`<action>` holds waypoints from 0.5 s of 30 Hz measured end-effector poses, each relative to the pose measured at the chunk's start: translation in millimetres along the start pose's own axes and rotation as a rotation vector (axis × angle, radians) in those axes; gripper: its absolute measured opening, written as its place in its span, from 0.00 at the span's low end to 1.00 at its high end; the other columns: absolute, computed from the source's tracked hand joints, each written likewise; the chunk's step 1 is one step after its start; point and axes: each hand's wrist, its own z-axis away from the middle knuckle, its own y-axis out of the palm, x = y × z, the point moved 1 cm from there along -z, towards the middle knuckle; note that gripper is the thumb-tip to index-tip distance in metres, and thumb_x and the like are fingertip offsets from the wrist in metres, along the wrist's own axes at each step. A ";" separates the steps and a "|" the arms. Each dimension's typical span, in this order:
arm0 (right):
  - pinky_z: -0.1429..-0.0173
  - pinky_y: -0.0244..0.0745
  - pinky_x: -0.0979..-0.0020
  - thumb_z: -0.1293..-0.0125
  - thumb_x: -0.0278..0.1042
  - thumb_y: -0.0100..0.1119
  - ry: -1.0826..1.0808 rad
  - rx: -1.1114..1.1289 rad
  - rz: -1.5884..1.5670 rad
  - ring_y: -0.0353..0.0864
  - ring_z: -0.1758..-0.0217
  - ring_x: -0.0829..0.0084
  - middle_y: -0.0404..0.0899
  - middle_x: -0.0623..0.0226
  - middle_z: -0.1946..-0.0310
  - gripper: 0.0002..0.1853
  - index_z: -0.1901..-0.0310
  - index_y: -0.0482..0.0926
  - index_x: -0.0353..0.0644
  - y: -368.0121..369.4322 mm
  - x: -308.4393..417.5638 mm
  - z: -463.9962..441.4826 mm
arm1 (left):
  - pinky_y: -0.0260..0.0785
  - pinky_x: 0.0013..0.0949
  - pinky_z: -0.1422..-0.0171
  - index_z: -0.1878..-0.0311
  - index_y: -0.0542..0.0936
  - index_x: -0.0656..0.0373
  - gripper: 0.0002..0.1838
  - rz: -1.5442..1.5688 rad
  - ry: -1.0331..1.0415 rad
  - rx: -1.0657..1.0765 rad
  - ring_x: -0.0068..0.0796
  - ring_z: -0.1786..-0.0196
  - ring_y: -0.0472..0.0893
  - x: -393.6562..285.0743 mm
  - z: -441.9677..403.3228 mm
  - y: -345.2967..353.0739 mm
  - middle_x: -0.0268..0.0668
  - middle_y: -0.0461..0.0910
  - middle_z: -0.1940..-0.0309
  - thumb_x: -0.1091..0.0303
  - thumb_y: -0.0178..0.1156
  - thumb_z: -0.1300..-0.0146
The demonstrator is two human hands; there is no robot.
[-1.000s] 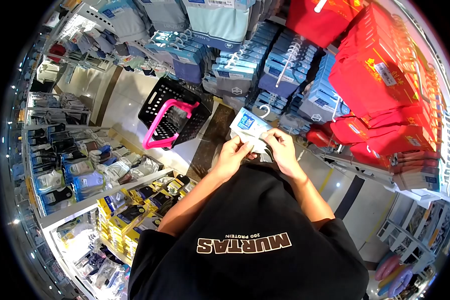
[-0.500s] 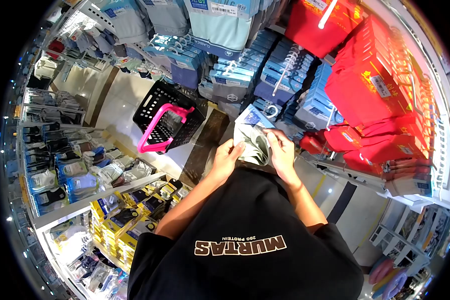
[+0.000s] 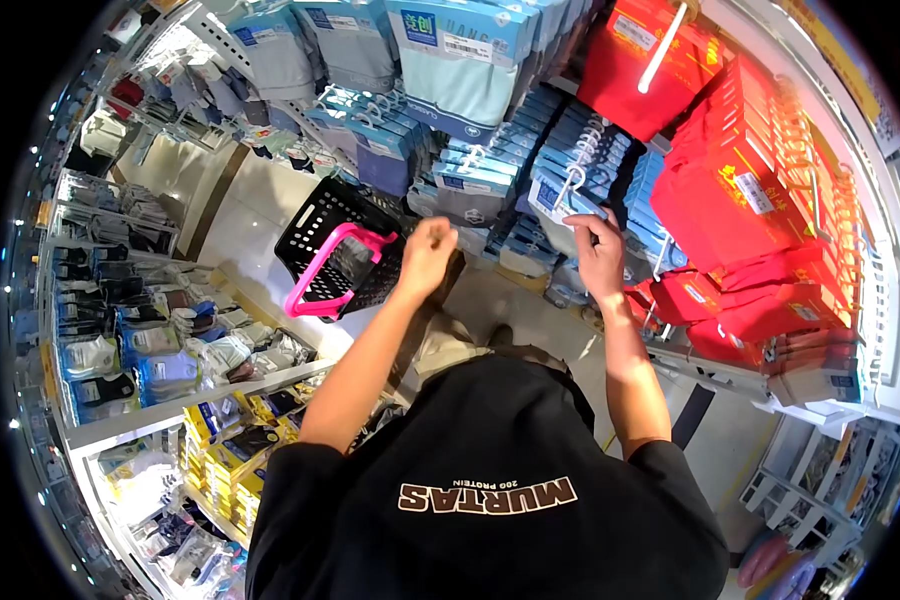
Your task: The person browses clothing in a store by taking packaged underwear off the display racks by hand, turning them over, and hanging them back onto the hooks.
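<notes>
Two bare hands [left hand (image 3: pixel 430 255), right hand (image 3: pixel 600 255)] are now apart, where earlier both held the flat blue-and-white card pack of pale grey cloth (image 3: pixel 548 196) near the chest. The pack is now farther forward, against the hanging rows of blue-carded folded fabric packs (image 3: pixel 475 175), its curved white plastic hook (image 3: pixel 573 179) upward. The right thumb and fingertips pinch its edge; the left fingers curl loosely, nothing visible inside, near the perforated black plastic basket (image 3: pixel 305 228).
</notes>
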 end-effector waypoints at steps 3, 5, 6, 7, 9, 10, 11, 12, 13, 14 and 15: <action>0.58 0.72 0.66 0.34 0.23 0.55 -0.015 0.064 0.062 0.77 0.64 0.58 0.77 0.59 0.66 0.08 0.62 0.85 0.42 4.9 -16.3 -8.5 | 0.71 0.39 0.42 0.38 0.71 0.64 0.27 -0.319 0.169 -0.182 0.39 0.47 0.79 -18.7 -47.3 -10.2 0.47 0.78 0.47 0.64 0.66 0.38; 0.58 0.72 0.66 0.34 0.24 0.55 0.079 0.070 0.046 0.77 0.64 0.60 0.77 0.60 0.66 0.08 0.62 0.85 0.42 5.5 -15.7 -8.4 | 0.69 0.41 0.39 0.36 0.70 0.64 0.31 -0.512 0.399 -0.262 0.43 0.45 0.77 -39.2 -62.8 -11.7 0.49 0.75 0.43 0.63 0.67 0.39; 0.58 0.72 0.66 0.34 0.24 0.55 0.128 0.074 0.037 0.76 0.64 0.61 0.77 0.61 0.66 0.08 0.62 0.85 0.42 6.2 -16.4 -6.2 | 0.68 0.40 0.38 0.36 0.70 0.64 0.31 -0.446 0.345 -0.222 0.43 0.44 0.77 -39.1 -65.5 -10.1 0.49 0.76 0.44 0.63 0.67 0.40; 0.59 0.71 0.66 0.35 0.25 0.58 0.078 0.050 0.034 0.76 0.64 0.64 0.77 0.61 0.63 0.07 0.59 0.85 0.43 7.6 -18.4 -4.4 | 0.67 0.40 0.37 0.36 0.70 0.65 0.31 -0.382 0.292 -0.179 0.43 0.43 0.77 -37.6 -67.9 -7.9 0.49 0.77 0.45 0.63 0.68 0.40; 0.57 0.72 0.66 0.36 0.26 0.60 0.119 0.055 0.052 0.77 0.61 0.63 0.76 0.58 0.61 0.09 0.56 0.84 0.44 3.7 -12.3 4.4 | 0.67 0.37 0.38 0.41 0.73 0.67 0.28 -0.332 0.199 -0.117 0.39 0.45 0.77 -33.7 -69.0 -7.9 0.47 0.79 0.48 0.63 0.68 0.40; 0.56 0.73 0.66 0.37 0.27 0.61 0.144 0.055 0.061 0.77 0.59 0.63 0.75 0.57 0.59 0.10 0.54 0.84 0.45 2.0 -9.3 8.0 | 0.67 0.36 0.39 0.42 0.73 0.67 0.27 -0.303 0.200 -0.105 0.37 0.46 0.77 -30.2 -67.8 -7.4 0.46 0.79 0.50 0.63 0.69 0.40; 0.51 0.75 0.66 0.39 0.28 0.64 0.127 0.089 0.049 0.79 0.51 0.59 0.74 0.55 0.51 0.15 0.50 0.82 0.45 0.9 -18.3 13.3 | 0.68 0.35 0.40 0.44 0.74 0.67 0.25 -0.272 0.198 -0.092 0.35 0.47 0.77 -26.0 -64.8 -5.9 0.45 0.79 0.51 0.64 0.69 0.40; 0.50 0.75 0.66 0.38 0.28 0.65 0.111 0.077 0.093 0.78 0.49 0.60 0.73 0.56 0.47 0.15 0.49 0.82 0.45 -1.4 -18.9 18.4 | 0.68 0.35 0.40 0.45 0.74 0.67 0.24 -0.240 0.194 -0.079 0.34 0.48 0.77 -27.7 -59.4 -4.0 0.43 0.80 0.52 0.64 0.70 0.40; 0.50 0.75 0.66 0.38 0.29 0.65 0.095 0.066 0.137 0.77 0.46 0.61 0.71 0.57 0.43 0.15 0.49 0.81 0.46 -3.4 -18.3 25.0 | 0.69 0.31 0.44 0.49 0.74 0.67 0.20 -0.172 0.211 -0.058 0.27 0.52 0.77 -29.6 -54.0 -2.9 0.39 0.81 0.57 0.67 0.69 0.39; 0.50 0.76 0.67 0.37 0.29 0.66 0.076 0.055 0.180 0.76 0.43 0.61 0.70 0.59 0.39 0.15 0.48 0.81 0.46 -5.1 -17.5 31.1 | 0.69 0.30 0.46 0.49 0.73 0.67 0.19 -0.072 0.130 -0.030 0.25 0.53 0.77 -30.9 -48.3 -3.0 0.39 0.81 0.58 0.68 0.68 0.38; 0.48 0.76 0.65 0.38 0.30 0.67 0.075 0.032 0.150 0.75 0.40 0.61 0.66 0.58 0.35 0.18 0.46 0.80 0.47 -7.4 -14.9 37.0 | 0.69 0.28 0.48 0.50 0.73 0.67 0.18 0.026 0.050 -0.002 0.24 0.55 0.78 -33.5 -42.5 -3.8 0.38 0.81 0.59 0.69 0.67 0.36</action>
